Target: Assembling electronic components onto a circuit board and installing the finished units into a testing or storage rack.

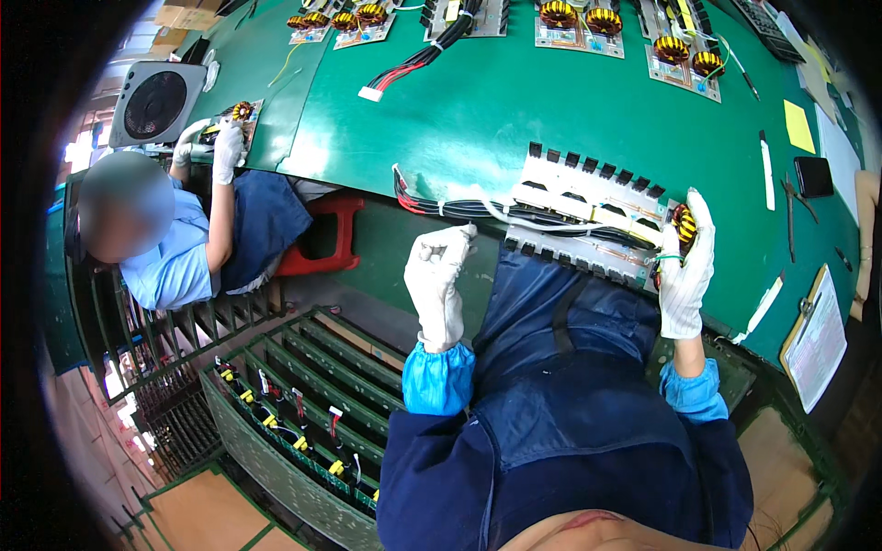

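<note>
A circuit board assembly with a row of black clips along both long edges lies at the near edge of the green table, in front of my body. Along its middle runs a black cable bundle, whose red-tipped end sticks out to the left. My right hand, in a white glove, grips the board's right end beside a yellow-and-black ring coil. Left of the board, my gloved left hand is closed, with its fingertips pinched just below the cables. Whatever is between those fingertips is too small to make out.
More boards with ring coils stand along the table's far side. At right lie pliers, a black phone, a white-handled tool and a clipboard. A co-worker sits at left near a fan. A green slotted rack stands lower left.
</note>
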